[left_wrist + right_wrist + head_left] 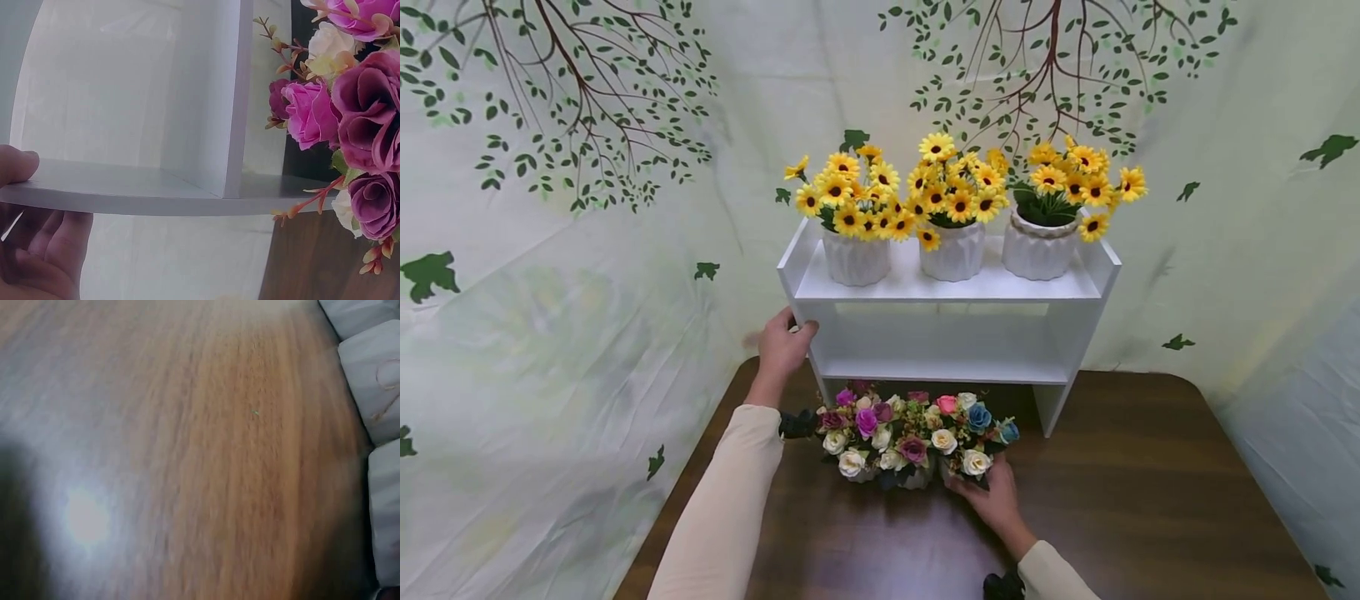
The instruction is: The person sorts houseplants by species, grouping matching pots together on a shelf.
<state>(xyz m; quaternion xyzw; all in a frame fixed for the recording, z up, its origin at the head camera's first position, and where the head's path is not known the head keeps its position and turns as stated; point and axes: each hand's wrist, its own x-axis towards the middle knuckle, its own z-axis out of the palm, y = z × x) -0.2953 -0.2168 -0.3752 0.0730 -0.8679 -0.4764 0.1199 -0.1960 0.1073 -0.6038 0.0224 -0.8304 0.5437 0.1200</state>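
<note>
Left hand (782, 346) grips the white shelf's (947, 287) left side panel edge. Right hand (988, 493) holds the rose pot (964, 433), near the table's (1150, 500) front; open tabletop lies rightward.

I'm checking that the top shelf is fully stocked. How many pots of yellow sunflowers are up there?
3, in a row on the white shelf unit: left sunflower pot, middle sunflower pot, right sunflower pot. None appears hidden.

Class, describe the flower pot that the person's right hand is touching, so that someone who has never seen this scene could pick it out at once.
Find the white shelf unit on the brown table. In front of its base stand pots of mixed roses; take the pot of roses at the right end, with the right hand at its base. It alone has blue blooms, unlike the purple-and-white bunch beside it and the yellow sunflowers above.
</note>
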